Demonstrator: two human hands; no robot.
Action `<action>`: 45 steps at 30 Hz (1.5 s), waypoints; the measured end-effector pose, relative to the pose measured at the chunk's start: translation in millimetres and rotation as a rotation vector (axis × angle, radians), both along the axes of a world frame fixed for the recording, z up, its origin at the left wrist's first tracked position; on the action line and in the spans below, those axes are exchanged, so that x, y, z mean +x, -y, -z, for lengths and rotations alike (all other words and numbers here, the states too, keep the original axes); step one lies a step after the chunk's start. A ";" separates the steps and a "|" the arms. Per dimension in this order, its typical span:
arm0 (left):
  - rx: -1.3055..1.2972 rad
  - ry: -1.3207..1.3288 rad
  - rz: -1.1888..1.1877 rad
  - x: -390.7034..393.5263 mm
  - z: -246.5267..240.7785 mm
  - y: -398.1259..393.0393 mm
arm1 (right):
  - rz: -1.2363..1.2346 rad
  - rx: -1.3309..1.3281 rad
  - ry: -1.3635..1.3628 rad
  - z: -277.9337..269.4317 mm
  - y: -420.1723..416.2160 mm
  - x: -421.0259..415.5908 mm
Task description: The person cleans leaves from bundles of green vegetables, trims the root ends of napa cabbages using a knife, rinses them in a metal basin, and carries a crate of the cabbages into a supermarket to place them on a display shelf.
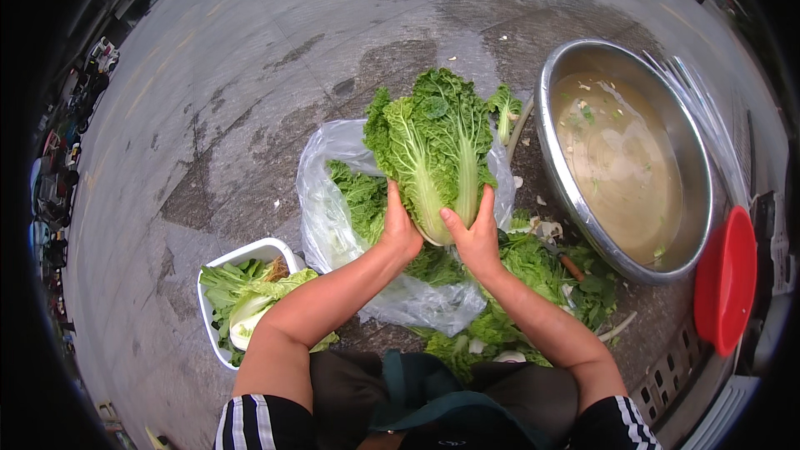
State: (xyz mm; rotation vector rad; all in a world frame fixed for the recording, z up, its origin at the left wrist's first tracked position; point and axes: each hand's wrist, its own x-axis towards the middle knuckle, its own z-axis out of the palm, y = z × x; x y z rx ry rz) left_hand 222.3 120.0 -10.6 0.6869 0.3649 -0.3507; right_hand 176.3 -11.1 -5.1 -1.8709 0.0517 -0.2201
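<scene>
Both hands hold a leafy napa cabbage (pixel 437 144) by its pale base, its green leaves pointing away from me. My left hand (pixel 400 222) grips its left side, and my right hand (pixel 476 231) clasps the right side with the thumb across the stem. Below it lies a clear plastic bag (pixel 328 181), its mouth spread wide, with more leafy greens (pixel 362 203) inside. Loose cabbage leaves (pixel 531 269) are heaped on the ground by my right forearm. Among them rests a knife with a brown handle (pixel 571 267), its blade partly covered.
A large steel basin (pixel 565 181) of cloudy water with leaf scraps stands at right. Beside it leans a red plastic basin (pixel 728 281). At left sits a white tub (pixel 209 312) holding cabbage and greens. A hose (pixel 520 128) runs along the wet pavement (pixel 250 106).
</scene>
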 end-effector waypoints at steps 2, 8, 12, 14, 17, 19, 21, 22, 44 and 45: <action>-0.022 0.126 0.044 -1.5 -1.5 1.0 | 0.052 0.118 0.004 3.3 6.2 6.7; 0.115 0.182 0.163 -3.9 21.0 -0.2 | 0.008 0.482 0.060 -0.7 9.7 1.9; 0.096 0.169 0.223 -1.4 13.0 3.2 | -0.022 0.688 0.067 -6.6 21.1 -2.4; 0.111 0.188 0.198 -5.1 5.4 13.1 | 0.001 0.794 0.045 -7.7 27.2 -4.7; 0.016 0.195 0.216 -2.5 5.2 16.3 | 0.029 0.946 -0.025 -25.1 34.4 -8.5; -0.170 0.145 0.250 3.9 -5.8 20.8 | 0.045 1.111 -0.050 -31.8 46.0 -7.5; -0.422 0.046 0.267 11.1 -20.1 17.1 | 0.023 1.295 -0.089 -43.7 59.6 -8.5; -0.414 0.044 0.251 16.3 -20.2 13.6 | 0.005 1.221 -0.097 -47.2 67.1 -16.8; 1.304 1.042 0.350 -54.6 -63.7 76.5 | -0.173 1.184 -0.212 18.4 99.8 -33.9; 1.295 1.064 0.334 -56.8 -59.3 77.0 | -0.179 1.188 -0.206 19.8 101.5 -35.7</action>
